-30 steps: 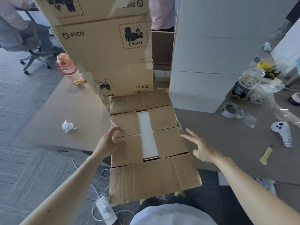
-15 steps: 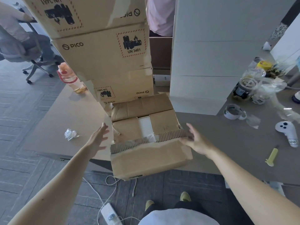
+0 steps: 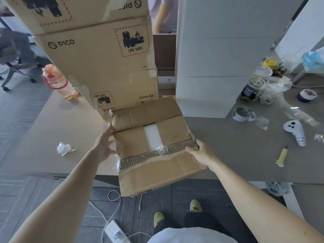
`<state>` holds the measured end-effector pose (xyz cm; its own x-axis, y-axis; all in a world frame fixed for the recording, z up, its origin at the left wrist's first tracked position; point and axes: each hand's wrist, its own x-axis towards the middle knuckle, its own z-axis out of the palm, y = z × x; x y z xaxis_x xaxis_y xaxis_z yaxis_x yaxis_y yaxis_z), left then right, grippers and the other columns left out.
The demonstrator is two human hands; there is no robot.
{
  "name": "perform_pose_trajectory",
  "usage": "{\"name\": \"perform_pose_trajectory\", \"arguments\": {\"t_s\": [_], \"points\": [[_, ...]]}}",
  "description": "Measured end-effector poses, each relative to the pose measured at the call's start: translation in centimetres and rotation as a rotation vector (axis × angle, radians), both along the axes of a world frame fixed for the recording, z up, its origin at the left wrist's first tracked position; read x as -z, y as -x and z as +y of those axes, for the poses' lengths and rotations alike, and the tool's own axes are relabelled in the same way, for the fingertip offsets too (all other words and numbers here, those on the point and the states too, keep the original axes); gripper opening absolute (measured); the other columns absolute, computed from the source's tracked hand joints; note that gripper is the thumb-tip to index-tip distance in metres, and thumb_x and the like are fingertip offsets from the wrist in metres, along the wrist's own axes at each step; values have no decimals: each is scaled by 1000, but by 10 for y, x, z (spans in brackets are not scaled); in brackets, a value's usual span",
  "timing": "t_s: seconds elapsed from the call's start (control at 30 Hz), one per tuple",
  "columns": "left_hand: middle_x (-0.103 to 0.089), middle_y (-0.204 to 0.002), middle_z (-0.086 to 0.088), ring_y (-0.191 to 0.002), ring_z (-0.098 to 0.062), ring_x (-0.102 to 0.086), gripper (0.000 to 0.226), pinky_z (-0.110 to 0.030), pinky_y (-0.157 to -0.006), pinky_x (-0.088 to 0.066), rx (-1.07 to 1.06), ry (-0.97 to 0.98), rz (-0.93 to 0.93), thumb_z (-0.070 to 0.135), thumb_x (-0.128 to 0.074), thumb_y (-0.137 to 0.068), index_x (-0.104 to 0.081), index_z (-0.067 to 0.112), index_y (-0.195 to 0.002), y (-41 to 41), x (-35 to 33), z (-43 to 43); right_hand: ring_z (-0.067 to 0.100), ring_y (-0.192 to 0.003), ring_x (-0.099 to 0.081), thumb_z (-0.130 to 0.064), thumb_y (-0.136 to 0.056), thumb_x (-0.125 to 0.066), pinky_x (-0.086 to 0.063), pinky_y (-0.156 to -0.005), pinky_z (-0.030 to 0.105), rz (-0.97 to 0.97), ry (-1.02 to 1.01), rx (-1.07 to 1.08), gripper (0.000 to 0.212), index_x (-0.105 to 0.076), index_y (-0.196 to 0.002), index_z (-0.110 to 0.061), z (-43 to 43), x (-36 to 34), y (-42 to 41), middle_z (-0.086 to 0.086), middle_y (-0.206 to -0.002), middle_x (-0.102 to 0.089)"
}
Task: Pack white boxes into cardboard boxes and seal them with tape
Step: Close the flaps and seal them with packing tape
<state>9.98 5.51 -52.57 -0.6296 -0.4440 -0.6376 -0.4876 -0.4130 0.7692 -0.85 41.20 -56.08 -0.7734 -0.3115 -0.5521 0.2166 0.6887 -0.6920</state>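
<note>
Grey tabletop point(image 3: 228, 148) above plank floor point(image 3: 15, 113) bears the cardboard box point(image 3: 157, 172), left hand point(image 3: 103, 145) touching it flat-fingered, right hand point(image 3: 201, 154) gripping its near corner.

Matt cardboard box point(image 3: 157, 174) w/ torn corrugated edge (glossy tape scraps)

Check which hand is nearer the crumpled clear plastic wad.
Left. The left hand is at the left side of the brown cardboard box, just right of the crumpled clear plastic wad; the right hand grips the box's right corner, across the box from it.
</note>
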Motion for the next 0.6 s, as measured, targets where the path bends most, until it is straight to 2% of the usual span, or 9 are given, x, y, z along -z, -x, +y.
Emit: {"name": "perform_pose_trajectory", "arguments": {"t_s": [0.07,0.2,0.27,0.33,0.37,0.43,0.47,0.53,0.6], "points": [[-52,-132,-2,-128,-29,-44,54,-65,-82,-51,-3,-12,14,67,-48,-92,-58,29,-129,-4,1,1,23,-133,-47,-59,-86,-60,-41,-108,46,14,-12,-13,80,-32,-151,-21,6,3,-4,0,-150,-44],[-53,-121,-4,-123,-28,-47,59,-62,-85,-50,-9,-71,64,75,-33,-92,-60,27,-113,-12,3,12,13,-110,-62,-54,-90,-59,-52,-90,32,49,54,23,55,-51,-137,-27,18,8,-16,-10,-127,-63],[-54,-124,-3,-121,-29,-49,64,-56,-81,-52,-8,-104,90,75,-29,-93,-63,22,-107,-15,6,15,12,-101,-64,-55,-90,-57,-53,-79,28,59,81,46,46,-57,-128,-30,20,9,-22,-14,-113,-67],[-59,-122,-6,-101,-25,-61,65,-41,-71,-55,66,-77,106,70,-30,-96,-62,13,-97,-17,6,22,14,-97,-65,-53,-91,-58,-50,-71,25,52,111,80,41,-60,-123,-28,21,9,-25,-12,-103,-67],[-62,-119,-8,-91,-22,-65,57,-35,-66,-54,129,-38,107,62,-36,-98,-62,11,-94,-16,7,25,14,-95,-65,-52,-91,-58,-49,-69,24,48,119,101,41,-60,-123,-26,21,10,-27,-11,-102,-67],[-64,-122,-13,-99,-25,-67,38,-37,-73,-56,253,55,100,48,-59,-91,-64,11,-99,-12,9,31,10,-87,-64,-51,-92,-57,-46,-65,21,59,139,134,41,-59,-123,-25,24,9,-30,-12,-97,-66],[-63,-127,-13,-108,-31,-65,39,-44,-81,-57,302,106,101,45,-73,-80,-66,14,-103,-8,10,32,9,-82,-64,-50,-93,-57,-45,-62,19,65,142,148,40,-59,-123,-25,27,8,-33,-13,-92,-66],[-57,-134,-8,-113,-38,-62,49,-58,-90,-55,392,216,64,38,-91,-60,-69,23,-101,2,12,34,8,-72,-63,-50,-94,-55,-43,-55,17,64,133,178,36,-59,-120,-25,34,8,-36,-12,-84,-65],[-50,-136,-3,-113,-35,-59,46,-54,-82,-59,462,347,17,25,-93,-60,-70,27,-99,16,13,43,6,-73,-62,-52,-94,-54,-44,-55,16,73,115,191,35,-57,-118,-27,42,7,-38,-11,-87,-66]]}}
